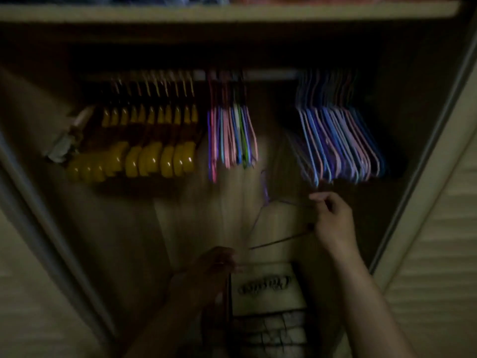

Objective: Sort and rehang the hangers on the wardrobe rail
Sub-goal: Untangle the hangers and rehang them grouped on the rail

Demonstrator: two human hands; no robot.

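Wire hanger [273, 218]: light, springy, snag-prone; located below rail [268, 74], between hanger groups. Right hand [329, 215] pinches its shoulder. Left hand [214, 270] is curled near the lower bar; grip unclear. Best hold: by the neck.

pale metal wardrobe rail [271, 74], above both hands' fingers | carries: thick yellow plastic hangers [144, 140] up-left of fingers; thin pink, blue and green hangers [232, 135] above left fingers; thin blue and lilac hangers [338, 140] above right fingers
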